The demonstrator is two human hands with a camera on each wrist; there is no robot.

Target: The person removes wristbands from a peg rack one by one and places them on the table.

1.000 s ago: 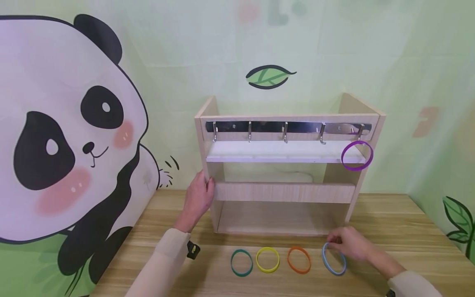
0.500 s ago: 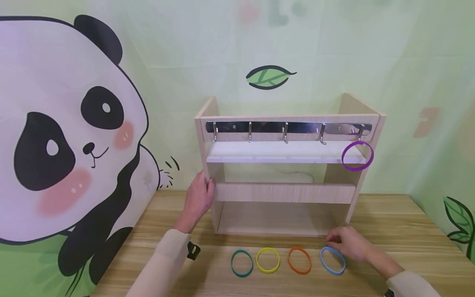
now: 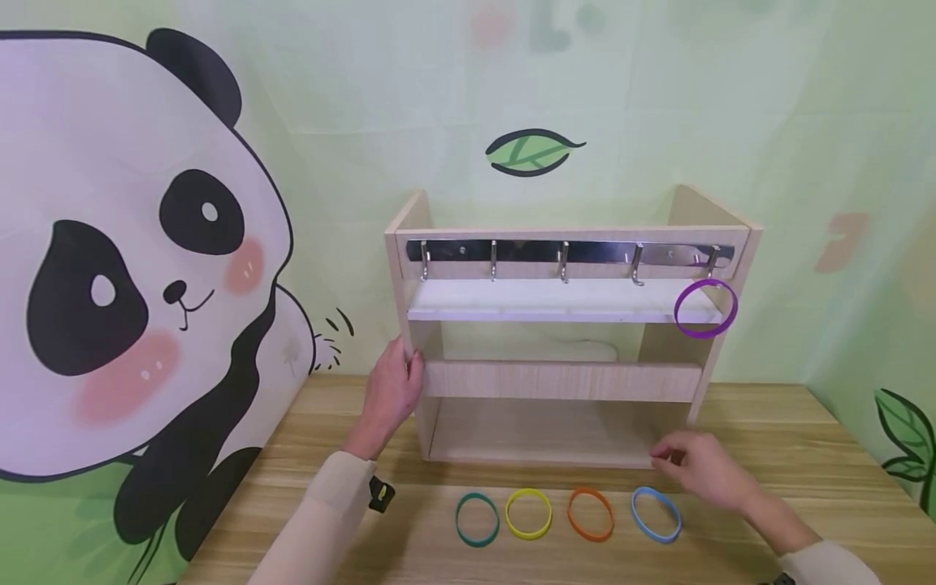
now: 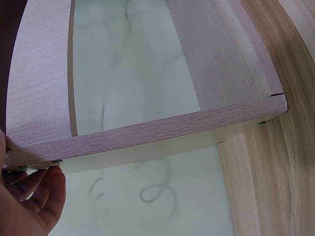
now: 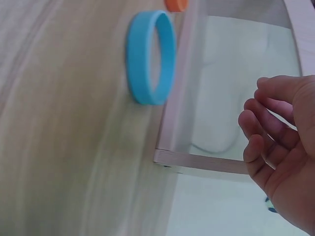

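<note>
A light wooden shelf (image 3: 563,379) stands on the table, with a metal rail of hooks (image 3: 526,251) along its top. My left hand (image 3: 395,390) grips its left side panel; in the left wrist view the fingers (image 4: 29,196) curl at the panel's edge (image 4: 147,132). A purple ring (image 3: 705,308) hangs from the rightmost hook. In front of the shelf lie a green ring (image 3: 477,517), a yellow ring (image 3: 528,513), an orange ring (image 3: 591,513) and a blue ring (image 3: 656,514), all flat. My right hand (image 3: 695,471) hovers just above and right of the blue ring (image 5: 150,58), loosely curled and holding nothing (image 5: 280,142).
The wooden table (image 3: 804,455) reaches to the right of the shelf. A panda wall panel (image 3: 132,284) stands close on the left. The other hooks on the rail are bare. The shelf's bottom front corner (image 5: 197,160) lies beside my right hand.
My right hand let go of the blue ring, which was tipped up and now lies flat, and the hand rose slightly up and to the right. The left hand has not moved.
</note>
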